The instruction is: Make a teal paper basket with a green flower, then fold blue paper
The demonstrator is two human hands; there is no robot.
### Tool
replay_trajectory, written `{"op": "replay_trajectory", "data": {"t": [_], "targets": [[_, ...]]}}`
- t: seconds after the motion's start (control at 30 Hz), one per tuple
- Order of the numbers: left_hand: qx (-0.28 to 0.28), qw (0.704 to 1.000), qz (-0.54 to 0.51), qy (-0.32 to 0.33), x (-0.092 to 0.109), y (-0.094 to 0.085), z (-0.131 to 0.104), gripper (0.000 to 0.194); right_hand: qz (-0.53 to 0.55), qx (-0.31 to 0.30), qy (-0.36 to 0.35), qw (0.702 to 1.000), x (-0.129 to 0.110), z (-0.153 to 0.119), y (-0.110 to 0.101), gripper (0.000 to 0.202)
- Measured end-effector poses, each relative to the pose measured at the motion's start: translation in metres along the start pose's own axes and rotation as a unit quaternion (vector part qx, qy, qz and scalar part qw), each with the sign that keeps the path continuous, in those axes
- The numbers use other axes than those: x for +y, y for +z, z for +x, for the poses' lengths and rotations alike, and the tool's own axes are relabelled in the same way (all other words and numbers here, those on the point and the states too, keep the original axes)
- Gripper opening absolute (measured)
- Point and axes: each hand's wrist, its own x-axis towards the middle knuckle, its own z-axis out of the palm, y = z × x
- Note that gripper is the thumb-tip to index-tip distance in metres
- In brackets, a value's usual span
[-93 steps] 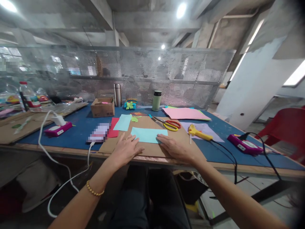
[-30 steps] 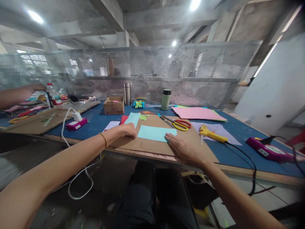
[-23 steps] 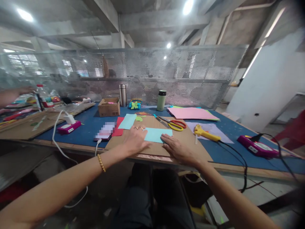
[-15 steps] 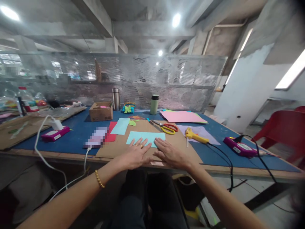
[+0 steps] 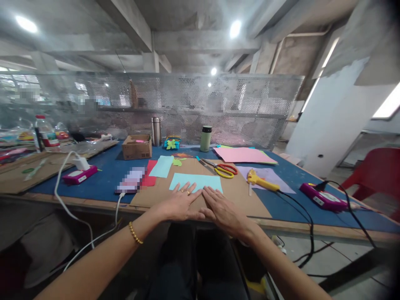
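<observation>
A light-blue sheet of paper (image 5: 195,180) lies on a cardboard mat (image 5: 240,196) in front of me. My left hand (image 5: 183,202) rests with fingers spread over the near left edge of the sheet. On the near right edge my right hand (image 5: 223,208) lies flat, fingers stretched out. The thumbs meet in the middle, and neither hand grips anything. Scissors (image 5: 222,167) with red and yellow handles lie just beyond. To the left, a second light-blue paper (image 5: 161,166) overlaps a red paper (image 5: 149,177), beside a small green paper piece (image 5: 179,162).
A yellow glue gun (image 5: 261,181) lies on purple paper (image 5: 286,187), its cable running right to a purple power strip (image 5: 323,196). Pink paper (image 5: 243,155), a green bottle (image 5: 206,139), a steel flask (image 5: 156,131) and a cardboard box (image 5: 136,148) stand farther back. A phone (image 5: 131,180) lies left.
The view has shifted slightly, so everything sits a little farther right. My hands stay on the light-blue paper, and the thumbs have come together.
</observation>
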Motion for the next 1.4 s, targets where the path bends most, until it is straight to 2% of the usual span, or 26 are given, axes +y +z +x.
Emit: {"op": "replay_trajectory", "data": {"t": [0.13, 0.27, 0.4, 0.53, 0.63, 0.77, 0.87, 0.9, 0.97, 1.03, 1.17, 1.3, 1.4], "targets": [[0.006, 0.999, 0.013, -0.034, -0.007, -0.002, -0.016, 0.095, 0.009, 0.0, -0.003, 1.0, 0.002, -0.003, -0.002, 0.065], [0.026, 0.995, 0.05, -0.081, -0.023, 0.0, -0.041, 0.09, -0.003, -0.014, -0.004, 1.0, 0.002, -0.003, -0.007, 0.066], [0.071, 0.987, 0.105, -0.102, -0.03, 0.004, -0.051, 0.091, -0.002, -0.009, -0.001, 1.0, 0.001, -0.002, -0.007, 0.067], [0.166, 0.967, 0.162, -0.103, -0.013, 0.009, -0.03, 0.082, -0.009, -0.008, 0.006, 1.0, -0.002, -0.003, -0.004, 0.068], [0.236, 0.96, 0.144, -0.046, 0.006, 0.017, -0.002, 0.075, -0.002, -0.009, 0.012, 1.0, -0.003, -0.005, -0.005, 0.068], [0.248, 0.966, 0.071, -0.005, 0.016, 0.03, 0.021, 0.063, 0.06, -0.034, -0.027, 0.997, 0.011, -0.005, -0.019, 0.065], [0.263, 0.964, 0.049, -0.001, 0.014, 0.034, 0.021, 0.058, 0.112, -0.022, -0.044, 0.992, 0.037, 0.008, -0.034, 0.04], [0.265, 0.963, 0.048, -0.004, 0.013, 0.034, 0.02, 0.058, 0.101, 0.033, -0.001, 0.994, 0.047, 0.016, -0.038, 0.037], [0.265, 0.963, 0.051, -0.015, 0.014, 0.035, 0.017, 0.06, 0.024, 0.078, 0.062, 0.995, 0.063, 0.034, -0.042, 0.033], [0.265, 0.962, 0.056, -0.023, 0.015, 0.035, 0.016, 0.061, -0.051, 0.08, 0.084, 0.992, 0.072, 0.052, -0.041, 0.033], [0.27, 0.961, 0.057, -0.025, 0.018, 0.036, 0.017, 0.057, -0.081, 0.056, 0.075, 0.992, 0.079, 0.076, -0.023, 0.03], [0.27, 0.961, 0.054, -0.022, 0.019, 0.034, 0.017, 0.053, -0.082, 0.062, 0.067, 0.992, 0.082, 0.084, -0.008, 0.027], [0.271, 0.961, 0.047, -0.016, 0.02, 0.035, 0.017, 0.052, -0.072, 0.083, 0.05, 0.993, 0.08, 0.083, -0.012, 0.015]]}}
